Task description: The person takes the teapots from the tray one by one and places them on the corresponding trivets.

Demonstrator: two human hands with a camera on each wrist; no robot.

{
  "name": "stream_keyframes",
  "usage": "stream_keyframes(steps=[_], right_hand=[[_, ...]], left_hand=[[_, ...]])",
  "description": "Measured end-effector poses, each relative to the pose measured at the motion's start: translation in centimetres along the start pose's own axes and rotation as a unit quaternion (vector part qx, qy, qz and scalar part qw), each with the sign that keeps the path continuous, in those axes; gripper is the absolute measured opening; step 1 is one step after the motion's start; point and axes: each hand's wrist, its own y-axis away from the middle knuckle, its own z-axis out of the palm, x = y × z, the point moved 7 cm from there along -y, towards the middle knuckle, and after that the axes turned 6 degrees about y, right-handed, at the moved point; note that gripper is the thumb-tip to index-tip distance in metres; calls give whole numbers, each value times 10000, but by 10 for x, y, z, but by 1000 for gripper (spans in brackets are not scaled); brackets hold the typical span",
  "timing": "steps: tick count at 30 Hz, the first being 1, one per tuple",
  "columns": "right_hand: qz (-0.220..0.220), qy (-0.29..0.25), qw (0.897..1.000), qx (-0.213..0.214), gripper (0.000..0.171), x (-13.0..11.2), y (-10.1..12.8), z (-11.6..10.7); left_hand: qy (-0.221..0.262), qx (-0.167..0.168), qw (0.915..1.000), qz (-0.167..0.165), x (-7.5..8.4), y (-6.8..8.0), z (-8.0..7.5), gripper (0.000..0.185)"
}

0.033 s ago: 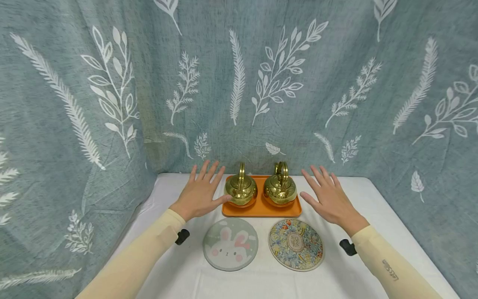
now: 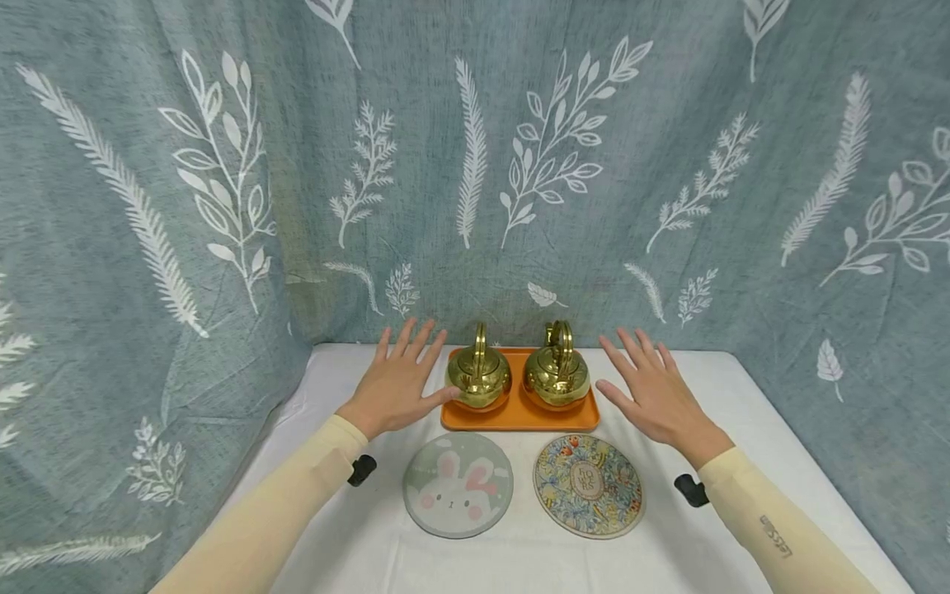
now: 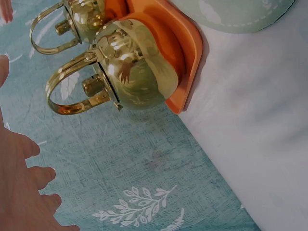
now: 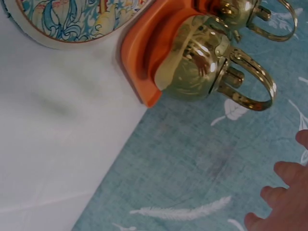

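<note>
Kettles (image 3: 132,67) in both close wrist views

The kettles (image 2: 475,392) are gold, the tray (image 2: 519,421) orange, one mat (image 2: 590,487) multicoloured floral.

A blue-green curtain (image 2: 423,49) hung across the far side and along the left and right — wrinkled, with scattered white leaf prints (image 2: 545,294). A white cloth (image 2: 519,569), faintly creased, spread below, its far edge meeting the curtain.
</note>
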Motion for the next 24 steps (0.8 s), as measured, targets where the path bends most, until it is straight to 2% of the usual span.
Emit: stream_keyframes(steps=[8,13,17,24], right_hand=[[122,-236,9995,154,72,3,-1,0],[361,-805,9956,313,68,7,-8,1],[805,-1526,9847,227,67,11,-18,3],[1367,-2511,9583,36,63,20,-39,11]], left_hand=[[-6,-10,10000,-15,-2,-1,6,99],[16,-55,10000,-38,-3,-1,9,100],[64,-67,9999,-57,-2,-2,9,100],[309,-140,9993,-171,-5,-2,12,98]])
